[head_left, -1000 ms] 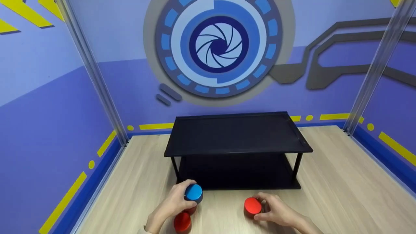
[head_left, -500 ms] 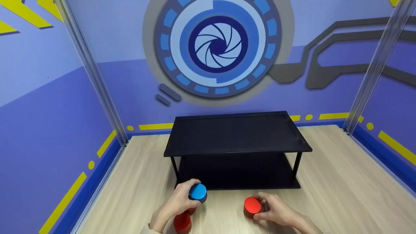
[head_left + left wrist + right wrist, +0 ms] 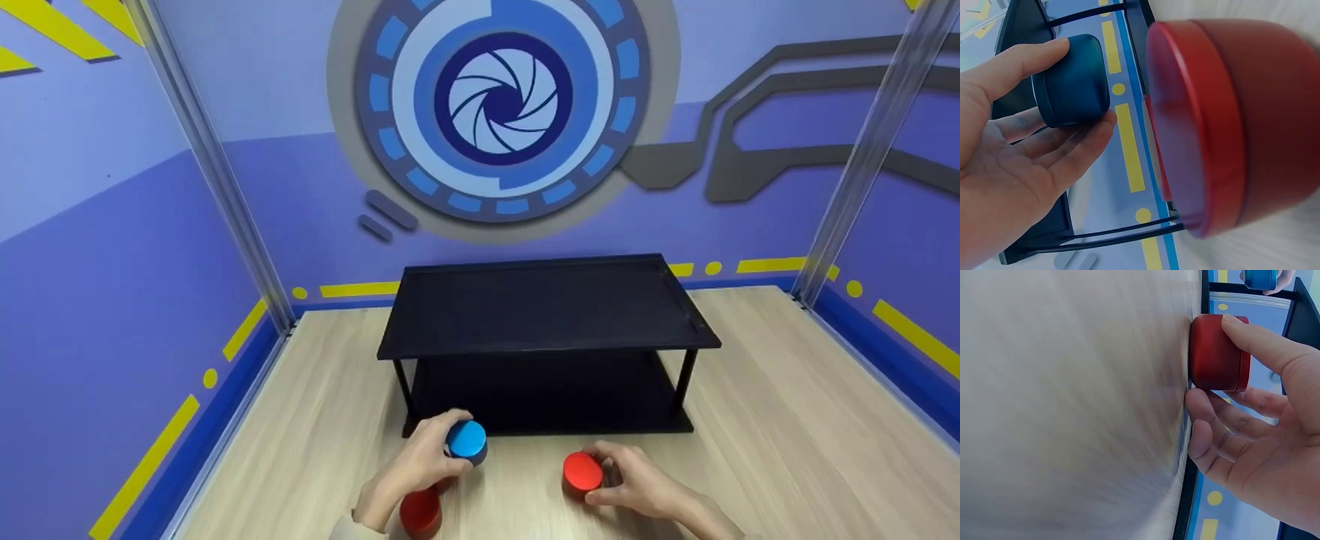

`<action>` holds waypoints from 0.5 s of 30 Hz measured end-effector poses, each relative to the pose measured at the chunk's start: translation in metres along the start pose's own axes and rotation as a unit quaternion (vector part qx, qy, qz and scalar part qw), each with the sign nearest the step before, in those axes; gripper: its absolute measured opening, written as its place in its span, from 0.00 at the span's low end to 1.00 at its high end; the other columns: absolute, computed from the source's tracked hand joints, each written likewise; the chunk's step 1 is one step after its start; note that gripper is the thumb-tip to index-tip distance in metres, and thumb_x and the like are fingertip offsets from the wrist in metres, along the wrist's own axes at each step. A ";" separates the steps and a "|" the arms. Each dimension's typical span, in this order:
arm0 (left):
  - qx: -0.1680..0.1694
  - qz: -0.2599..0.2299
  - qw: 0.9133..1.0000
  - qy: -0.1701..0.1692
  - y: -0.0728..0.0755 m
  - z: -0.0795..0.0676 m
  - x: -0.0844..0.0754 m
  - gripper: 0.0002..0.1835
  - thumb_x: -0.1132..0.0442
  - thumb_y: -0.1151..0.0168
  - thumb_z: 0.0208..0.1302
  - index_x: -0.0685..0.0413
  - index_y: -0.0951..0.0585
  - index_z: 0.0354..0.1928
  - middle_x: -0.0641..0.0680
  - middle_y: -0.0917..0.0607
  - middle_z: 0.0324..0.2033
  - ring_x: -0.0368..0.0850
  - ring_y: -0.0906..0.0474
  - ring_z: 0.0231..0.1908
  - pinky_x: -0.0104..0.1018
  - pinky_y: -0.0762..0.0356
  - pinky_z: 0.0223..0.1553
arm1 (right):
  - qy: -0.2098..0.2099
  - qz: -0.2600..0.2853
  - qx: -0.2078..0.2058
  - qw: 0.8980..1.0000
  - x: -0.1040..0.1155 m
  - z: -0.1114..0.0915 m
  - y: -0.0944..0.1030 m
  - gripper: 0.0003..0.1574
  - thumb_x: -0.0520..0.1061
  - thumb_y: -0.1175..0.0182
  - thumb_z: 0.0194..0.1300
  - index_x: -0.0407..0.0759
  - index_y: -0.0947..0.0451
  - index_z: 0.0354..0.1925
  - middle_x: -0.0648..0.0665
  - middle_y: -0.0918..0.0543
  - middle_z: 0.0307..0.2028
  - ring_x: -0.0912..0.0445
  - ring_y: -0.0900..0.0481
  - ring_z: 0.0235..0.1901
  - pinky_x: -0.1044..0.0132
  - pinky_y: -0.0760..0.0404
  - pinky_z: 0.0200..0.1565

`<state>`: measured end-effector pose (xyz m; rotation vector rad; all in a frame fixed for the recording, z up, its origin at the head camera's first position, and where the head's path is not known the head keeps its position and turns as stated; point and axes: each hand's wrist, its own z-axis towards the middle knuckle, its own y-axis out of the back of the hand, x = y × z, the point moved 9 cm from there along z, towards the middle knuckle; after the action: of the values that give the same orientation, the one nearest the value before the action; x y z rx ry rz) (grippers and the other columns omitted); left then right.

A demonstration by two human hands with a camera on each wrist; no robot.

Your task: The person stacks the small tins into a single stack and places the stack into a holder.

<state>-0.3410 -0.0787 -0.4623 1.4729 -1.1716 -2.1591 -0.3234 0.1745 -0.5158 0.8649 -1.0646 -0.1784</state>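
Note:
My left hand [image 3: 420, 454] grips a small round blue tin [image 3: 466, 439] between thumb and fingers, raised off the table near the rack's front left. My right hand [image 3: 641, 486] holds a red tin [image 3: 583, 474] by its sides. In the right wrist view that red tin [image 3: 1216, 354] stands on the table, the thumb on one side and fingers on the other. Another red tin [image 3: 421, 513] stands by my left wrist; it looms close in the left wrist view [image 3: 1275, 124]. One more red thing [image 3: 447, 483] shows partly behind my left hand, mostly hidden.
A black two-level rack [image 3: 551, 307] stands behind the hands, its lower shelf [image 3: 555, 397] in shadow. Pale wooden table [image 3: 780, 420] surrounds it. Printed blue and purple panels [image 3: 300, 187] with metal corner posts [image 3: 217, 165] enclose the back and sides.
My left hand has shifted right and slightly away from me with the blue tin, leaving the red thing behind it. The right hand and its red tin have stayed put.

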 end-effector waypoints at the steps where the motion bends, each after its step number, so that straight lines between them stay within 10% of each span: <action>1: 0.000 0.000 1.000 -0.002 0.000 0.001 -0.001 0.31 0.65 0.28 0.48 0.60 0.26 0.57 0.61 0.19 0.53 0.53 0.21 0.50 0.48 0.21 0.49 | 0.000 0.001 -0.001 1.000 0.000 0.000 0.000 0.31 0.51 0.27 0.50 0.41 0.24 0.51 0.47 0.16 0.42 0.59 0.18 0.39 0.68 0.21 0.40; 15: 0.016 -0.005 1.000 0.002 -0.009 0.011 -0.009 0.31 0.65 0.28 0.49 0.59 0.26 0.58 0.61 0.20 0.54 0.54 0.22 0.52 0.50 0.22 0.51 | 0.007 0.009 -0.002 1.000 0.002 -0.001 0.000 0.31 0.51 0.27 0.50 0.40 0.24 0.50 0.46 0.16 0.42 0.59 0.18 0.39 0.68 0.20 0.39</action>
<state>-0.3441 -0.0622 -0.4615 1.4969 -1.2050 -2.1529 -0.3220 0.1739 -0.5150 0.8509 -1.0590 -0.1599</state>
